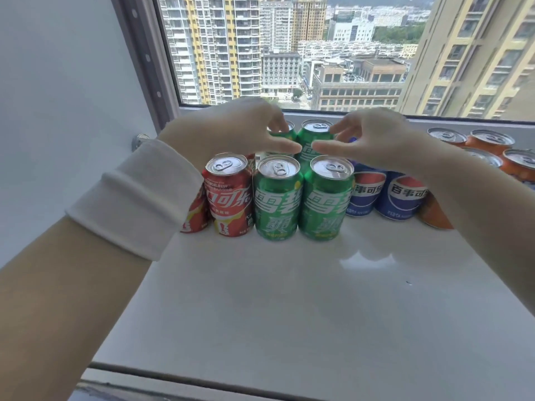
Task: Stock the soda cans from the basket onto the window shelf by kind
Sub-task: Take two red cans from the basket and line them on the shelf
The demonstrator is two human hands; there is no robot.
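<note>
Soda cans stand grouped by colour on the white window shelf (289, 299): red cans (228, 195) at the left, green cans (278, 198) in the middle, blue cans (402, 198) to their right, orange cans (489, 140) at the far right. My left hand (249, 131) wraps over a back-row green can (285, 134), fingers on its top and thumb in front. My right hand (373, 140) hovers with fingers spread beside the other back-row green can (315, 134), thumb tip against its side. The basket is not in view.
The window frame (376, 115) and glass rise right behind the cans. A white wall (58, 111) closes off the left side. The shelf's front edge (202, 374) runs along the bottom. A white sleeve cuff (136, 198) covers my left forearm.
</note>
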